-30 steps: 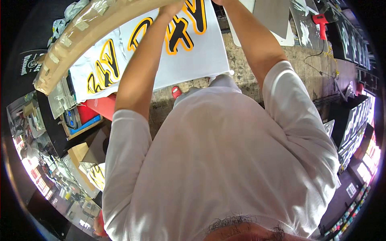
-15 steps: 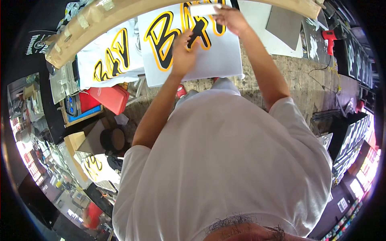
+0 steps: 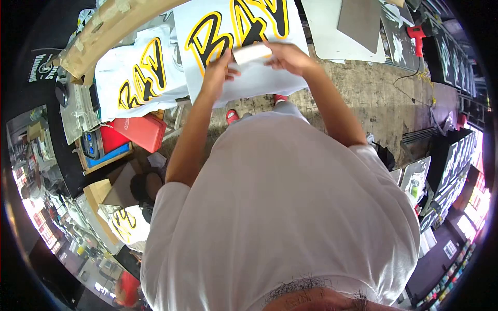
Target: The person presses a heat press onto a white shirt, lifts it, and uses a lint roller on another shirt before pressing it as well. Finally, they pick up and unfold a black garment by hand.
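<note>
A white cloth [image 3: 259, 85] printed with large black letters edged in yellow lies under both hands. My right hand [image 3: 290, 57] has its fingers closed on one end of a white block [image 3: 252, 53], held low over the letters. At the block's other end is my left hand [image 3: 220, 75], its fingers apart; whether it touches the block is unclear. To the left lies a second white printed cloth [image 3: 111, 78] with similar letters.
A long brown cardboard tube [image 3: 111, 28] arcs across the upper left. Below the second cloth are a red case [image 3: 140, 132] and a blue tray [image 3: 109, 157]. Right of the cloth are white and grey boards [image 3: 359, 26] and a red heat gun [image 3: 416, 39].
My right hand has brought the white block down and slightly left, toward my body. My left hand has moved left and down. The view has shifted a little.
</note>
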A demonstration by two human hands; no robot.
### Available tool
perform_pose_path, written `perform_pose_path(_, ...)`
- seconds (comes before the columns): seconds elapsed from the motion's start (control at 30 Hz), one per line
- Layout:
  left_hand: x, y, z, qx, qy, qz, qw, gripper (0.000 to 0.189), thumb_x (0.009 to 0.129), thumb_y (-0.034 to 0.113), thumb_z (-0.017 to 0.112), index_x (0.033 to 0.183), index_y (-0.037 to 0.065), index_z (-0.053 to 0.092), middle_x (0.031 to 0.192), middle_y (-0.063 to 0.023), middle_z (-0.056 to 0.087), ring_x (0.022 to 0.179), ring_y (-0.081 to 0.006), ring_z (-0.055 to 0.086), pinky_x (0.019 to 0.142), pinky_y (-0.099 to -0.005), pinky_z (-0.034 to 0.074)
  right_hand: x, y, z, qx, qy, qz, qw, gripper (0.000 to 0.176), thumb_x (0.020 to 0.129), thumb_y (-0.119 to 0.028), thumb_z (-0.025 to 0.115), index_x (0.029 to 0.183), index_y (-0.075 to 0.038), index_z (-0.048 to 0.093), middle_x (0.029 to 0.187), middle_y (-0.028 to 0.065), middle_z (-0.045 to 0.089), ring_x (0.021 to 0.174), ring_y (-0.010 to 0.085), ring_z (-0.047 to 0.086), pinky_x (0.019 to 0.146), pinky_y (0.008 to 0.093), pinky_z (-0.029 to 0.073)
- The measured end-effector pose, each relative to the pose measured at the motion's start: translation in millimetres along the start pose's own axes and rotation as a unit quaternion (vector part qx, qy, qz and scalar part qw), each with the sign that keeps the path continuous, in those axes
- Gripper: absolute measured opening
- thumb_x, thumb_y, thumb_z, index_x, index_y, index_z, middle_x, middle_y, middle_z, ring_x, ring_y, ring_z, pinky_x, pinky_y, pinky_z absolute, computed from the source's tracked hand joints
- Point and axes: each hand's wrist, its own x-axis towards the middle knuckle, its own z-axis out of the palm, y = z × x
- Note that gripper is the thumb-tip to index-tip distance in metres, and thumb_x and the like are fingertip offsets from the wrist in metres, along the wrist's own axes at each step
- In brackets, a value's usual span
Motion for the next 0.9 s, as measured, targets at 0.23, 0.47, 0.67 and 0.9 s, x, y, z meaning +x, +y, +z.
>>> perform_pose_path(0.23, -71, -2, -9, -0.003, -0.124, -0.087, 0.988, 0.059, 0.093, 0.053, 0.058, 0.123, 0.002, 0.059, 0.115, -0.006, 0.065, 0.082, -0.0148, 0.062, 0.071, -0.0315, 0.049, -64, 18, -6, 0.044, -0.074, 0.088, 0.992, 0.053, 0.092, -0.048, 0.063, 0.119, -0.002, 0.058, 0.091, 0.0064, 0.065, 0.068, 0.0155, 0.061, 0.053, 0.0245, 0.045)
perform_pose_path(0.47, 52, 86, -37, -0.077, -0.02, 0.102, 0.992, 0.05, 0.094, 0.046, 0.061, 0.118, 0.002, 0.061, 0.103, -0.005, 0.062, 0.081, -0.0144, 0.062, 0.07, -0.0272, 0.048, 67, -66, 43, 0.026, -0.092, -0.132, 0.987, 0.05, 0.098, -0.047, 0.053, 0.126, -0.006, 0.051, 0.113, 0.0063, 0.062, 0.087, 0.0158, 0.064, 0.07, 0.0243, 0.053)
perform_pose_path(0.67, 91, 60, -58, -0.053, -0.033, 0.054, 0.997, 0.043, 0.097, 0.043, 0.058, 0.118, 0.006, 0.061, 0.111, -0.003, 0.063, 0.085, -0.0125, 0.06, 0.074, -0.028, 0.047, 101, -66, 33, 0.012, -0.088, -0.048, 0.995, 0.066, 0.096, -0.057, 0.049, 0.128, 0.0, 0.048, 0.119, 0.0148, 0.06, 0.095, 0.0228, 0.067, 0.067, 0.0235, 0.054)
perform_pose_path(0.9, -21, -14, -61, 0.03, -0.009, -0.005, 1.0, 0.039, 0.097, 0.04, 0.058, 0.112, 0.005, 0.063, 0.089, -0.0031, 0.064, 0.075, -0.0118, 0.062, 0.07, -0.0264, 0.046, -2, 5, 31, 0.011, -0.104, 0.079, 0.991, 0.079, 0.097, -0.064, 0.038, 0.14, 0.002, 0.043, 0.133, 0.0118, 0.057, 0.085, 0.0234, 0.066, 0.057, 0.021, 0.045)
